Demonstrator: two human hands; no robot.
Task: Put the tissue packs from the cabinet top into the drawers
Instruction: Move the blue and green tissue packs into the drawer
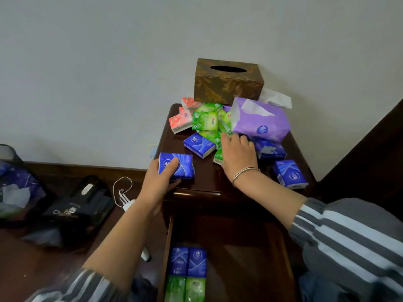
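- Left hand (162, 178) grips a blue pack (176, 166) at the cabinet top's (205, 177) front edge.
- Right hand (238, 153) lies open, reaching among the heaped packs (205, 121).
- Packs look light, soft, slick-wrapped; pinch across the flat faces.
- Open drawer (246, 247) below holds four.

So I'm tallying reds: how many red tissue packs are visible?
3, clustered at the cabinet top's back-left corner: the largest in front, one behind it, one by the tissue box. Others may hide beneath.

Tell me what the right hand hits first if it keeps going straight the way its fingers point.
Most likely the purple tissue bag: the right hand points up and back at its lower edge, fingertips nearly there. Depth is unclear, so the green packs beside it might come first.
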